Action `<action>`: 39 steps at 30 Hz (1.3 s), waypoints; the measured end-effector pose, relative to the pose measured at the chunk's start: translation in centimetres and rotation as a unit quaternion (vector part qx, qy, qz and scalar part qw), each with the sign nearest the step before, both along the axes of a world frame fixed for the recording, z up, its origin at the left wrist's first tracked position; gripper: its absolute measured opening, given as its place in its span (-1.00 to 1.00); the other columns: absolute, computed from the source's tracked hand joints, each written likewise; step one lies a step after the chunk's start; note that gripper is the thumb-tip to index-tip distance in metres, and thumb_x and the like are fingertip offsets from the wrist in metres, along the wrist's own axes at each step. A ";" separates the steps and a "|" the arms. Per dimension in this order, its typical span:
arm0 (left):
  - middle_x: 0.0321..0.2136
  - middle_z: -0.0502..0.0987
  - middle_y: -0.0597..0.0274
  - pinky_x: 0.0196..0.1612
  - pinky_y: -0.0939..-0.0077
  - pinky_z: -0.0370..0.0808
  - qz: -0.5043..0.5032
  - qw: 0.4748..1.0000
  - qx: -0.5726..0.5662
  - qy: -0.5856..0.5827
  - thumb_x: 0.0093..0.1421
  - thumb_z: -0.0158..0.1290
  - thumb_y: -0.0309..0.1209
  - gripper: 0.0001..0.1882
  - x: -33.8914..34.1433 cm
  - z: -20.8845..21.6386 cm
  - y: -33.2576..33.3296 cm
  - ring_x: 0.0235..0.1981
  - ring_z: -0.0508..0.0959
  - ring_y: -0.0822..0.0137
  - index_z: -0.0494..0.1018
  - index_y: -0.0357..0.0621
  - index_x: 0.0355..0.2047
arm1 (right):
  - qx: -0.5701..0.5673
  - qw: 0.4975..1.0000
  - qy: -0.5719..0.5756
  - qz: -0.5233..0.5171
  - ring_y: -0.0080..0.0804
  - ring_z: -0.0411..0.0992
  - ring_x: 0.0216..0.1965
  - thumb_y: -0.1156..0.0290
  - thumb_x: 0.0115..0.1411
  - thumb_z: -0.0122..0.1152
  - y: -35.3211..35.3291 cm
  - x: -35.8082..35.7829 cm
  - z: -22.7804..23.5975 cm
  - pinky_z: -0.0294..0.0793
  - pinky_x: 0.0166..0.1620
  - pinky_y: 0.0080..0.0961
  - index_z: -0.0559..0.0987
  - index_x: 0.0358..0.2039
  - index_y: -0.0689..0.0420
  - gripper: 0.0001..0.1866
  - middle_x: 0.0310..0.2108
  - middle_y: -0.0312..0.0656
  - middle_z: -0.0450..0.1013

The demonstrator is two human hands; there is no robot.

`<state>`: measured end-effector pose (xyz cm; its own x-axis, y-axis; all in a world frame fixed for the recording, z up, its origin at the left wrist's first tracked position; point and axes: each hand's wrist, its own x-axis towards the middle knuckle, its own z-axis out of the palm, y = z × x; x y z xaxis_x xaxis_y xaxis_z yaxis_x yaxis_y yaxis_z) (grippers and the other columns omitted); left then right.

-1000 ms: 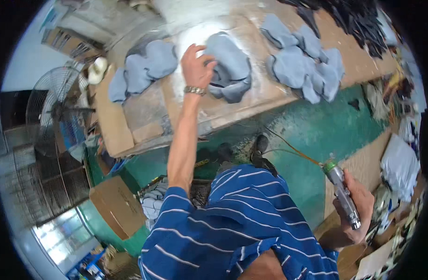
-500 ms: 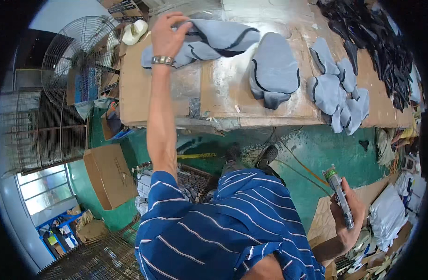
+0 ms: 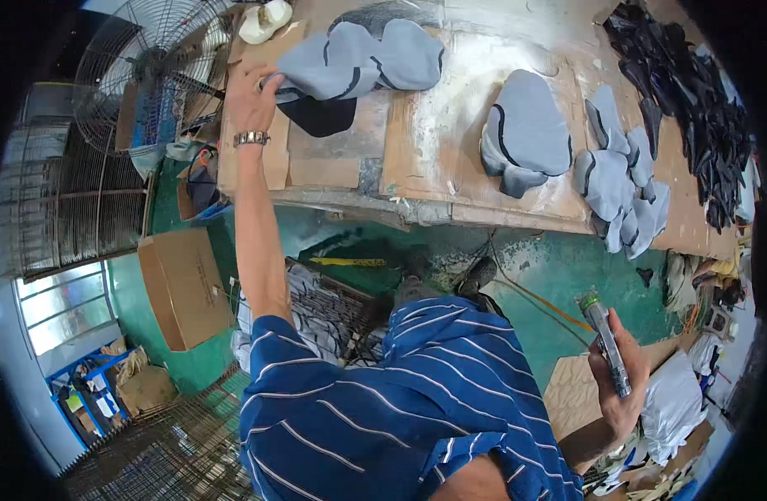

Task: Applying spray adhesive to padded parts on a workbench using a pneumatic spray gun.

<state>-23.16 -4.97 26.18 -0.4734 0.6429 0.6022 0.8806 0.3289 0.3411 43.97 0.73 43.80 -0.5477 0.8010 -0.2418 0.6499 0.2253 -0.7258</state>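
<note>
At the left of the table, my left hand [image 3: 251, 102] pinches the near-left end of a grey fabric piece with black trim [image 3: 337, 67]. The piece lies spread in soft folds, and a black flap [image 3: 318, 117] hangs out under its near side. My right hand [image 3: 624, 371] is held off the table at the lower right. Its fingers are wrapped round a slim grey handheld tool with a green collar [image 3: 607, 344], tilted with the collar end away from me; I cannot make out its exact kind. A stack of grey rounded pieces with black edging [image 3: 530, 125] rests mid-table.
More grey pieces [image 3: 609, 184] lie at the table's right edge, beside a heap of black pieces [image 3: 672, 108]. A wire-guarded fan [image 3: 154, 67] stands at the left. An open carton [image 3: 183, 288] and a wire basket [image 3: 337, 313] are on the green floor.
My left hand has moved left and nearer, pulling the end of the grey fabric piece, which has turned and unfolded to show its black flap. My right hand still holds the tool.
</note>
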 end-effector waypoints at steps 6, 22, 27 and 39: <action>-0.17 0.62 0.15 0.00 0.24 0.50 0.003 0.999 0.037 0.018 0.05 0.34 -0.33 -0.79 -3.3 -3.2 -2.4 -0.09 0.58 0.08 0.69 -0.06 -0.28 | 0.020 0.999 -0.015 0.031 -0.34 0.49 -0.30 0.46 0.15 0.38 -0.2 -2.7 0.4 0.44 -0.14 -0.43 0.45 0.25 0.41 -0.34 -0.33 -0.07 0.54; 0.26 0.39 0.18 0.31 -0.24 0.26 0.112 0.923 -0.345 0.127 0.11 0.27 -0.35 -0.70 -1.5 -19.1 -17.4 0.36 0.28 0.03 0.68 0.16 -0.11 | 0.006 0.998 -0.063 0.027 -0.28 0.52 -0.29 0.47 0.16 0.38 -1.3 -5.9 0.4 0.47 -0.14 -0.38 0.48 0.25 0.34 -0.38 -0.29 -0.03 0.58; 0.22 0.46 0.10 0.38 -0.13 0.20 0.230 0.929 -0.281 -0.066 -0.01 0.32 -0.30 -0.57 -2.3 -22.8 -14.4 0.37 0.25 -0.07 0.68 0.20 -0.05 | 0.030 0.998 -0.058 -0.018 -0.26 0.53 -0.29 0.54 0.14 0.36 -2.2 -5.4 1.7 0.49 -0.14 -0.37 0.49 0.24 0.32 -0.39 -0.26 0.00 0.59; 0.10 0.56 -0.07 0.28 0.04 0.33 0.188 0.968 0.021 -0.165 -0.02 0.01 -0.65 -0.47 10.6 -27.1 -14.9 0.18 0.47 -0.09 0.61 -0.20 0.01 | 0.180 0.976 -0.048 -0.110 -0.06 0.62 -0.19 0.54 0.03 0.41 1.9 -0.6 3.6 0.54 -0.08 -0.34 0.55 0.21 0.24 -0.34 -0.13 0.11 0.61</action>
<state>-12.56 -19.85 -0.91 -0.8399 0.3660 0.4009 0.5426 0.5844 0.6034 43.34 2.66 47.43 -0.3407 0.9395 0.0351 0.7731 0.3012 -0.5583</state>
